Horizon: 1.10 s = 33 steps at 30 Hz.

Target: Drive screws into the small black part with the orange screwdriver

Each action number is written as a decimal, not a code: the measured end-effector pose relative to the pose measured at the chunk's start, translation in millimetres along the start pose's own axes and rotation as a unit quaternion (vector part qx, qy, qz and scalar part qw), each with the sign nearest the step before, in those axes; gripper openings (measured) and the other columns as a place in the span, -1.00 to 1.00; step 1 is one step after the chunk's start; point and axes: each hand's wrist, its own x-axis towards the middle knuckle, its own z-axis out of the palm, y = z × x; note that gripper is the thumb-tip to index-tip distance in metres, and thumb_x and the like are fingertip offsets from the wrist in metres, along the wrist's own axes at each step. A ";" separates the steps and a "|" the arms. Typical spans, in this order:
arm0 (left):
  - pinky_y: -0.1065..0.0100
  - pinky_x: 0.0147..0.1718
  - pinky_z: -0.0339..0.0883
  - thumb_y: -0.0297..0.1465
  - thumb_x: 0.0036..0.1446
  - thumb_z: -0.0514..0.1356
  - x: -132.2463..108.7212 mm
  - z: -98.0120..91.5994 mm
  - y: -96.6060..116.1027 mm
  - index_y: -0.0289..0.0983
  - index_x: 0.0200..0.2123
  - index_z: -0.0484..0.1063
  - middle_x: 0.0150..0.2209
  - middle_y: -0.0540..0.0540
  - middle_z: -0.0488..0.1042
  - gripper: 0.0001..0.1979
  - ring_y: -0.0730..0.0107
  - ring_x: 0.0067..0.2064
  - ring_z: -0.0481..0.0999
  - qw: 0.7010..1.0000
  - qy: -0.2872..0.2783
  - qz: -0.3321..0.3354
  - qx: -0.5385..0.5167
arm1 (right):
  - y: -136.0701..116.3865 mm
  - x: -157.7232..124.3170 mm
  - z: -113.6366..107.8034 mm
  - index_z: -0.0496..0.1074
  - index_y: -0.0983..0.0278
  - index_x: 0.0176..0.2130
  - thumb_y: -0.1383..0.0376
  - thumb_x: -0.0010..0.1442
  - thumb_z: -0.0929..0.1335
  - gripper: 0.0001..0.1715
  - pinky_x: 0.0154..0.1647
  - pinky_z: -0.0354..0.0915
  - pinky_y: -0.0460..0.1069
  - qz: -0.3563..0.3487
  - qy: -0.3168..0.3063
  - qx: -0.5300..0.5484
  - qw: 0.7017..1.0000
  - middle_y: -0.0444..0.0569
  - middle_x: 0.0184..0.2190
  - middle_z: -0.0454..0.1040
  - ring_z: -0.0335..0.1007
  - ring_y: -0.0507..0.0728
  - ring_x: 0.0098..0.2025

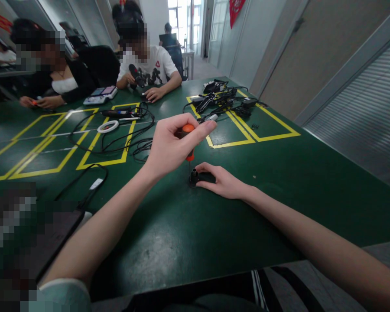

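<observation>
My left hand (172,147) is closed around an orange-and-black screwdriver (188,129), held upright with its tip pointing down into a small black part (194,177) on the green table (169,234). My right hand (222,181) lies low on the table, its fingers curled around that black part and pressing it down. The part's far side is hidden under my fingers.
Black cables (117,138) and a white ring (108,126) lie in yellow-taped squares behind my hands. More black devices and cords (221,102) sit at the back right. Two people sit at the far edge, one holding a black tool (136,76). A dark flat object (56,236) lies near left.
</observation>
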 end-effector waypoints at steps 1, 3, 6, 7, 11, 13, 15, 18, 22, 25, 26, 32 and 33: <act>0.47 -0.56 0.15 -0.22 0.30 0.32 -0.1 0.1 0.2 -0.27 -0.53 0.42 -0.60 0.07 0.34 -0.61 0.58 -0.55 0.24 1.000 -0.001 0.007 0.007 | 0.4 -0.1 0.2 0.44 0.23 0.03 0.21 0.33 0.46 -0.69 0.15 0.51 0.18 0.000 0.001 0.001 1.000 0.05 0.00 0.64 0.61 0.22 0.06; 0.47 -0.53 0.19 -0.23 0.32 0.31 -0.6 0.1 0.9 -0.27 -0.50 0.42 -0.59 0.07 0.36 -0.63 0.58 -0.54 0.27 1.000 -0.009 0.019 0.018 | 1.1 -0.2 0.6 0.43 0.23 0.07 0.21 0.33 0.45 -0.66 0.17 0.50 0.18 0.000 -0.001 0.004 1.000 0.06 0.02 0.63 0.60 0.23 0.08; 0.48 -0.49 0.25 -0.26 0.32 0.31 -1.5 -0.9 2.4 -0.26 -0.33 0.50 -0.50 0.07 0.45 -0.78 0.57 -0.50 0.37 0.999 -0.029 0.030 0.024 | 1.3 0.4 1.2 0.45 0.23 0.09 0.22 0.34 0.44 -0.65 0.21 0.48 0.20 0.003 -0.006 0.001 1.000 0.08 0.05 0.63 0.59 0.24 0.11; 0.47 -0.48 0.26 -0.26 0.32 0.31 -1.8 -1.6 2.6 -0.25 -0.26 0.51 -0.48 0.07 0.47 -0.82 0.56 -0.50 0.39 0.998 -0.036 0.033 0.028 | 1.1 0.7 1.3 0.45 0.24 0.07 0.22 0.33 0.44 -0.66 0.21 0.48 0.20 0.006 -0.007 0.000 1.000 0.08 0.05 0.63 0.59 0.24 0.10; 0.45 -0.47 0.24 -0.27 0.30 0.30 -1.9 -6.3 3.4 -0.24 -0.25 0.47 -0.50 0.10 0.44 -0.84 0.55 -0.51 0.38 0.992 -0.077 0.050 0.081 | 0.5 0.9 1.6 0.45 0.24 -0.01 0.22 0.30 0.47 -0.71 0.19 0.49 0.18 0.026 0.004 0.027 0.999 0.04 -0.03 0.64 0.60 0.23 0.07; 0.44 -0.46 0.25 -0.30 0.28 0.28 -1.0 -10.2 4.8 -0.24 -0.24 0.45 -0.50 0.10 0.44 -0.87 0.54 -0.51 0.37 0.986 -0.112 0.054 0.108 | 0.5 0.2 1.8 0.43 0.22 -0.04 0.21 0.29 0.47 -0.73 0.19 0.49 0.19 0.032 0.009 0.041 0.999 0.01 -0.07 0.64 0.61 0.22 0.06; 0.43 -0.46 0.26 -0.38 0.25 0.24 0.3 -15.1 7.6 -0.23 -0.17 0.45 -0.45 0.09 0.47 -0.90 0.53 -0.51 0.37 0.979 -0.154 0.053 0.121 | 0.1 -0.5 2.1 0.42 0.21 -0.01 0.20 0.27 0.49 -0.67 0.20 0.49 0.20 0.027 0.009 0.049 0.998 0.02 -0.05 0.64 0.61 0.22 0.07; 0.42 -0.45 0.28 -0.48 0.16 0.16 3.1 -23.4 13.5 -0.24 -0.06 0.47 -0.40 0.06 0.52 -0.74 0.51 -0.48 0.39 0.967 -0.208 0.054 0.133 | -2.3 -0.2 3.0 0.43 0.23 0.04 0.21 0.20 0.54 -0.54 0.19 0.49 0.19 0.021 0.008 0.046 0.999 0.05 -0.01 0.64 0.61 0.22 0.07; 0.42 -0.42 0.28 -0.46 0.22 0.15 7.0 -33.5 20.3 -0.27 0.08 0.50 -0.40 0.03 0.54 -0.63 0.49 -0.46 0.43 0.957 -0.229 0.058 0.167 | -7.6 2.5 4.1 0.50 0.25 -0.05 0.23 0.19 0.54 -0.64 0.11 0.51 0.16 0.046 0.021 0.017 0.999 0.02 -0.09 0.66 0.62 0.21 -0.03; 0.40 -0.42 0.26 -0.35 0.26 0.25 8.4 -37.8 20.8 -0.27 0.02 0.58 -0.47 0.04 0.50 -0.71 0.52 -0.50 0.36 0.955 -0.216 0.075 0.189 | -8.2 2.9 3.3 0.53 0.25 -0.03 0.23 0.22 0.53 -0.67 0.12 0.51 0.17 0.056 0.018 0.018 0.998 0.02 -0.07 0.67 0.62 0.22 -0.02; 0.39 -0.41 0.25 -0.32 0.26 0.28 8.3 -37.9 20.1 -0.26 -0.01 0.59 -0.49 0.05 0.49 -0.73 0.52 -0.51 0.35 0.954 -0.209 0.081 0.197 | -7.3 2.6 2.8 0.54 0.25 -0.01 0.23 0.23 0.52 -0.66 0.15 0.50 0.18 0.055 0.012 0.019 0.998 0.03 -0.04 0.67 0.62 0.23 0.00; 0.38 -0.40 0.18 -0.23 0.27 0.21 3.6 -27.0 18.6 -0.22 -0.23 0.51 -0.48 0.05 0.48 -0.82 0.44 -0.45 0.43 0.944 -0.191 0.102 0.249 | 1.0 0.1 2.3 0.54 0.26 0.10 0.21 0.30 0.46 -0.60 0.27 0.42 0.23 0.047 -0.002 0.016 0.999 0.10 0.08 0.63 0.55 0.27 0.15; 0.37 -0.42 0.17 -0.26 0.25 0.19 3.0 -25.8 19.3 -0.22 -0.26 0.48 -0.49 0.04 0.47 -0.84 0.43 -0.45 0.42 0.942 -0.194 0.108 0.253 | 1.1 0.1 2.7 0.54 0.26 0.10 0.21 0.30 0.46 -0.61 0.27 0.41 0.23 0.045 -0.005 0.019 0.999 0.10 0.08 0.63 0.55 0.27 0.15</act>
